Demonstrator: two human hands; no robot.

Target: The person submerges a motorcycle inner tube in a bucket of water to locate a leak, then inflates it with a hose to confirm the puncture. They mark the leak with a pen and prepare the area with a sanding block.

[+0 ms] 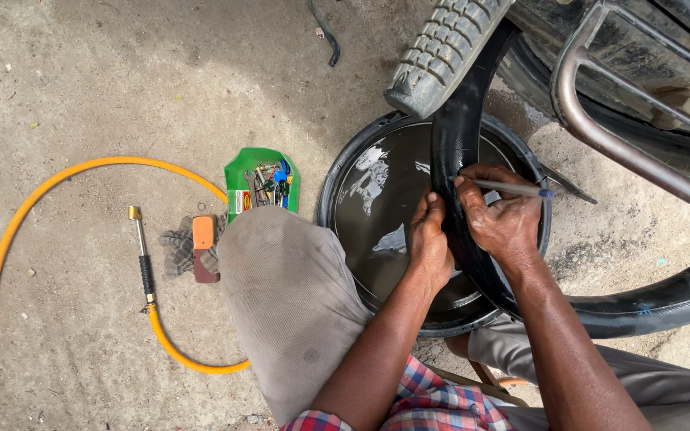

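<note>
- Gripping the black inner tube (450, 152) with both hands, I hold it over a round black basin of water (377, 199) that sits on the ground in front of my knees.
- My left hand (429, 239) is wrapped round the near edge of the tube, fingers curled shut on the rubber, thumb pointing up along it.
- My right hand (503, 217) presses on the tube from the other side, and between its fingers I pinch a thin pen (513, 188) with a blue cap, lying almost level and pointing right.
- The tube rises from my hands toward a knobbly tyre (441, 52) at the top, and also sweeps off to the right past my leg.
- A bent metal bar (600, 136) crosses the upper right corner, close above the basin.
- To the left of my knee stands a green tray (243, 172) holding small tools and bits.
- Just beside it lie a pair of grey gloves (179, 247) with an orange block (204, 233) resting on them.
- An orange air hose (9, 239) loops across the concrete floor, ending in a brass-tipped nozzle (136, 219) near the gloves.
</note>
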